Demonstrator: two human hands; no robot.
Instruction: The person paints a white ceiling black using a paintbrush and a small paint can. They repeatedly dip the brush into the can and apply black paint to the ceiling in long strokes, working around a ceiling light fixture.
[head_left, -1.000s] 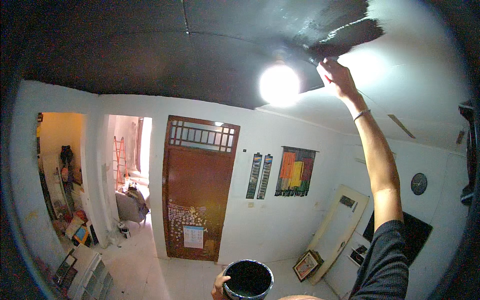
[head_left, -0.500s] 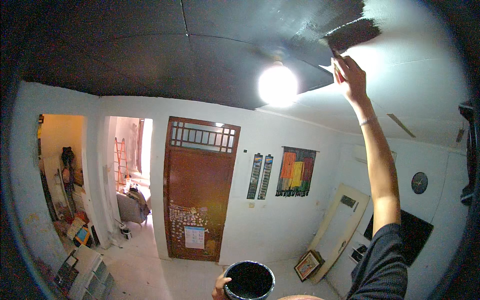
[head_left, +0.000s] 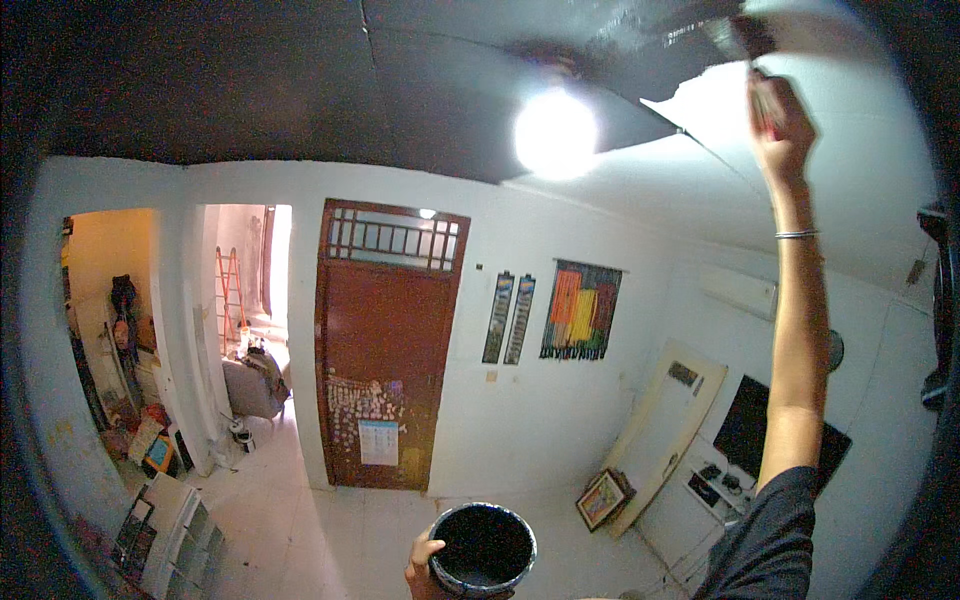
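Observation:
High on the right, my right hand (head_left: 785,125) is closed around the handle of a paintbrush (head_left: 752,40). Its bristles press against the ceiling at the edge of the wet black paint (head_left: 660,50), and are slightly blurred. White ceiling (head_left: 860,120) shows to the right of that ragged edge. At the bottom middle my left hand (head_left: 422,568) grips the rim of a round bucket (head_left: 531,562), thumb over the edge. The bucket's inside is dark, apparently black paint; the paint's level cannot be made out.
A lit bulb (head_left: 556,135) hangs from the ceiling, left of my right arm. Ahead stand a brown door (head_left: 385,330) and a leaning pale door panel (head_left: 665,430) with a framed picture (head_left: 604,500). Low drawers (head_left: 175,540) stand at left; an orange ladder (head_left: 229,295) is beyond the doorway.
My right hand has moved right with the paintbrush along the ceiling, and the black paint reaches farther right. My view has shifted a little; the left hand still holds the bucket.

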